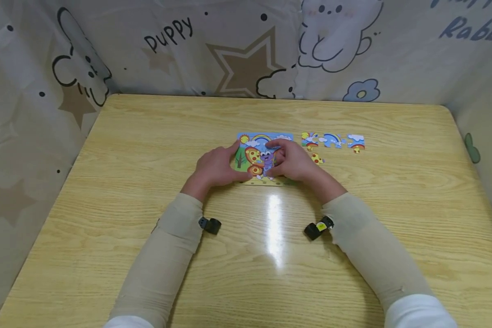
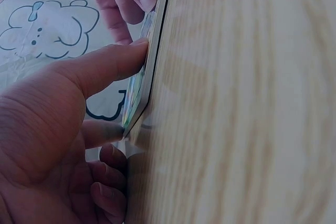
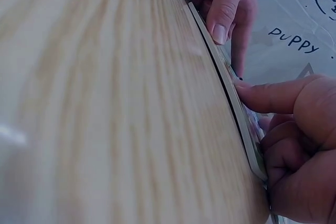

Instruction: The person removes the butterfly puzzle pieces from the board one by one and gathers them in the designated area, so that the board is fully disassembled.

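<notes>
A flat jigsaw board (image 1: 239,157) with a cartoon butterfly, a sun and a rainbow lies on the table. At its left side, my left hand (image 1: 217,166) holds the board, thumb on the front edge and index finger along the far left. Over the right half, my right hand (image 1: 295,161) pinches a puzzle piece (image 1: 266,157) with the butterfly's face between thumb and index finger. Its other fingers are curled in the right wrist view, and the hand covers the board's right part. Whether that piece lies flush is hidden.
Right of the board lie loose puzzle pieces: a sun piece (image 1: 310,139), a rainbow piece (image 1: 332,140), a cloud piece (image 1: 356,141) and a yellow-and-red piece (image 1: 317,158) partly behind the right hand. The wooden table (image 1: 147,136) meets a printed cloth (image 1: 238,54) at the back.
</notes>
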Demonstrator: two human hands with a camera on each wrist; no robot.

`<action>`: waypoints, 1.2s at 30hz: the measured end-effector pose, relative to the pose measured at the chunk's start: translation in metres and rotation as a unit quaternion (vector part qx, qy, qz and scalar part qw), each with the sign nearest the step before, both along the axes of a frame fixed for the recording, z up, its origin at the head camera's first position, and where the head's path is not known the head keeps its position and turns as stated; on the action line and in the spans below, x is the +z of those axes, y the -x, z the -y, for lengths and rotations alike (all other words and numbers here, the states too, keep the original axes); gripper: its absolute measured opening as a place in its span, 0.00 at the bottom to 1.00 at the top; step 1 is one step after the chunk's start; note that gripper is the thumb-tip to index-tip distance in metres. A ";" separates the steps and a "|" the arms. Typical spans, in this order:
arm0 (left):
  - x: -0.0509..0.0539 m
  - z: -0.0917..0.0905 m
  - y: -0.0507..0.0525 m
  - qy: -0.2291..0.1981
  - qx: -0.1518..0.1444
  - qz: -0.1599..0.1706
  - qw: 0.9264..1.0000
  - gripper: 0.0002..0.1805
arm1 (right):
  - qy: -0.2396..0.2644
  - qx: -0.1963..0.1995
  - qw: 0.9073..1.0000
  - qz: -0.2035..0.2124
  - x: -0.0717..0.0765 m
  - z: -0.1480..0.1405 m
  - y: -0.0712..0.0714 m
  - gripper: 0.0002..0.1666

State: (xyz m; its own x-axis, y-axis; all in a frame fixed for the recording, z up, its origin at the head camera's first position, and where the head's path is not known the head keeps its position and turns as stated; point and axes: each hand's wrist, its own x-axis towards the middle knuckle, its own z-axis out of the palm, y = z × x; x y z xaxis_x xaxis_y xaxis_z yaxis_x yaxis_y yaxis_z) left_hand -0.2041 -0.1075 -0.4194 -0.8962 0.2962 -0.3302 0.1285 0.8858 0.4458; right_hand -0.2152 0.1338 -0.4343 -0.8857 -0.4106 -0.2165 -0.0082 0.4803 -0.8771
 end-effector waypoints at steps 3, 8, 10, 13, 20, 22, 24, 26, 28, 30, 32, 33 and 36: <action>0.000 0.000 0.000 -0.004 0.002 0.001 1.000 0.58 | 0.010 -0.004 1.000 0.008 -0.001 0.001 -0.001 0.41; 0.000 0.000 0.000 -0.009 0.001 -0.001 1.000 0.58 | 0.022 -0.011 1.000 0.019 0.001 0.002 -0.003 0.41; 0.000 0.000 -0.001 -0.009 0.000 -0.002 1.000 0.58 | 0.026 -0.011 0.999 0.021 0.002 0.002 -0.003 0.41; 0.000 0.000 -0.001 -0.008 -0.001 -0.001 1.000 0.58 | 0.029 -0.010 0.999 0.024 0.003 0.002 -0.003 0.41; 0.001 0.000 -0.002 -0.005 -0.001 -0.002 1.000 0.58 | 0.038 -0.014 0.999 0.027 0.003 0.003 -0.005 0.39; 0.001 0.000 -0.002 -0.004 0.000 -0.002 1.000 0.58 | 0.041 -0.023 0.998 0.031 0.002 0.004 -0.006 0.38; 0.000 0.000 -0.002 -0.005 0.001 0.000 1.000 0.58 | 0.044 -0.034 0.998 0.036 0.001 0.004 -0.006 0.36; 0.000 0.000 -0.001 -0.007 0.001 0.003 1.000 0.58 | 0.045 -0.048 0.997 0.039 0.001 0.005 -0.007 0.35; -0.001 0.000 -0.001 -0.008 0.002 0.003 1.000 0.58 | 0.045 -0.060 0.996 0.038 0.000 0.006 -0.007 0.35; -0.002 0.000 0.000 -0.006 0.001 0.002 1.000 0.58 | 0.045 -0.070 0.996 0.038 0.001 0.007 -0.008 0.36; -0.002 0.000 0.000 -0.005 0.001 0.001 1.000 0.58 | 0.045 -0.074 0.995 0.039 0.001 0.008 -0.008 0.36; -0.002 0.000 0.000 -0.004 0.001 0.001 1.000 0.58 | 0.047 -0.075 0.995 0.040 0.001 0.008 -0.008 0.36; -0.002 0.000 0.000 -0.005 0.001 0.000 1.000 0.59 | 0.048 -0.068 0.996 0.035 0.002 0.008 -0.008 0.34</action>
State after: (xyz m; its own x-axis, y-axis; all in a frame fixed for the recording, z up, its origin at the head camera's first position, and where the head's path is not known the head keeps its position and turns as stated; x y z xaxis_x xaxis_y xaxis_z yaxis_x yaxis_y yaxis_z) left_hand -0.2044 -0.1077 -0.4211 -0.8966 0.2974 -0.3281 0.1262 0.8817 0.4546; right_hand -0.2067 0.1262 -0.4323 -0.9186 -0.3099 -0.2453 0.1141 0.3862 -0.9153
